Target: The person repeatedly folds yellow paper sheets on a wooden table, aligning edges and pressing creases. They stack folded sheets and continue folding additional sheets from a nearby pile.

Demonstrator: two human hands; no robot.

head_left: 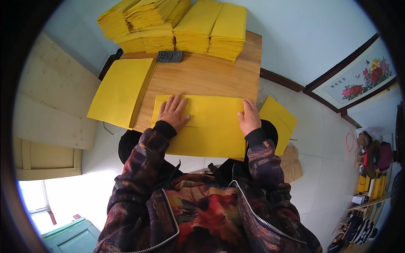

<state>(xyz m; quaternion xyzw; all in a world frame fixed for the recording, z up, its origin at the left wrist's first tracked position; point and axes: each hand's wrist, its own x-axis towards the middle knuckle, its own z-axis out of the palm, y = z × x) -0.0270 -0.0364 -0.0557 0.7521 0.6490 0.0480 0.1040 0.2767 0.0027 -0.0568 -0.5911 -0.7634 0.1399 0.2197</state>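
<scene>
A yellow paper sheet or flat paper bag (211, 137) lies in front of me at the near edge of the wooden table, with a crease or flap edge across it. My left hand (173, 114) rests flat on its left part, fingers spread. At its right edge lies my right hand (249, 118), fingers stretched forward and thumb apart on the paper. Neither hand grips anything that I can see. To the left, a stack of larger yellow paper pieces (120, 90) sits at the table's edge and sticks out past it.
Tall piles of folded yellow paper (211, 27) stand along the back of the wooden table (202, 69). A dark grey textured pad (170, 56) lies before them. Right of my knee is another yellow piece (278, 120), above brown paper (291, 164) on the floor. A shelf (369, 200) stands far right.
</scene>
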